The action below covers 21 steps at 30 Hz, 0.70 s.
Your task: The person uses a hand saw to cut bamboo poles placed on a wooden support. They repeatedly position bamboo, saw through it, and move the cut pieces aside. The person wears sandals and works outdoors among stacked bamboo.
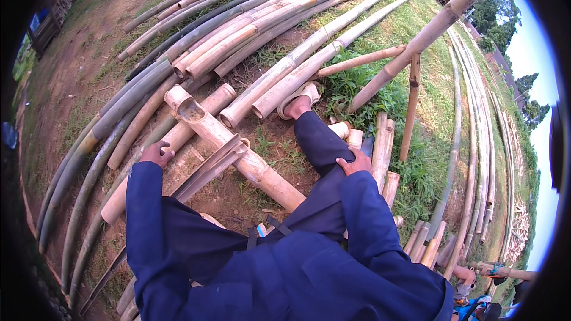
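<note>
My left hand (157, 154) rests beside a cut bamboo pole (119, 199), fingers loosely curved and apart, with nothing seen in its grasp. Spread over my bent right leg near the knee, my right hand (355, 161) holds nothing. Between my legs runs a thick bamboo piece (262, 173), its far end hollowed by a scooped notch. Split bamboo strips (208, 173) lean across it, their lower ends hidden by my left leg. The thick piece crosses over the other cut pole at its far end.
Long bamboo poles (285, 9) lie ahead and left. A slanted bamboo post (416, 41) and short bamboo lengths (380, 148) stand right. More long poles (470, 119) stretch along the far right. Another person's hand (464, 276) shows at lower right, near a horizontal pole.
</note>
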Each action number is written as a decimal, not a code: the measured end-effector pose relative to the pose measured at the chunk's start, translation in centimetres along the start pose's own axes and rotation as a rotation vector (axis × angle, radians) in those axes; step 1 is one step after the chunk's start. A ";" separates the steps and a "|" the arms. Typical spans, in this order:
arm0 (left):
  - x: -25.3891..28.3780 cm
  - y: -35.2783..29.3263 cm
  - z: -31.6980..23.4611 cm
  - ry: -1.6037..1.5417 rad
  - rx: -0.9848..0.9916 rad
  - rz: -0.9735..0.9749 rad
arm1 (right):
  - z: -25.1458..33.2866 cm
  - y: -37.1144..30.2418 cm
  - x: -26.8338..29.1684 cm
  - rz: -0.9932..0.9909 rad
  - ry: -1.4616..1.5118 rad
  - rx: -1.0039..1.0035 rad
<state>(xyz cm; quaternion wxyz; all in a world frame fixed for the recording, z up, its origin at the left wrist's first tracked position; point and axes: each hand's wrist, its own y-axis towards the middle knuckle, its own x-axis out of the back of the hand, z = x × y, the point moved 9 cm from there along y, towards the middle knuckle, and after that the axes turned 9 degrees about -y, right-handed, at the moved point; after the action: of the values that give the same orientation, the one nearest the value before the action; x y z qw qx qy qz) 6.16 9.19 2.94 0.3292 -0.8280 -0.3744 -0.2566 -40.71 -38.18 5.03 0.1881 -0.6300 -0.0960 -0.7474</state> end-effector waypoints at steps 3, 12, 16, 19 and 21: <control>-0.4 0.5 0.5 0.030 -0.024 -0.006 | 0.0 0.2 -0.5 0.023 0.017 -0.003; -1.3 -1.5 -5.1 0.090 -0.125 0.069 | 2.2 3.5 -0.3 0.134 -0.211 0.007; -1.1 -2.6 -6.0 0.076 -0.124 0.086 | 10.8 8.2 -0.5 0.168 0.097 0.210; -0.4 -3.5 -5.9 0.015 -0.135 0.082 | 21.9 12.4 -2.9 0.136 0.545 0.476; 0.3 -4.0 -5.4 -0.023 -0.111 0.083 | 31.4 13.1 -3.4 0.144 0.659 0.517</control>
<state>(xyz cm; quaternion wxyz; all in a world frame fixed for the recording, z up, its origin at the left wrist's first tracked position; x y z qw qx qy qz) 2.21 7.39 8.08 0.2886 -0.8627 -0.3289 -0.2535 -6.58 -37.66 6.36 0.4123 -0.2943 -0.1709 -0.8451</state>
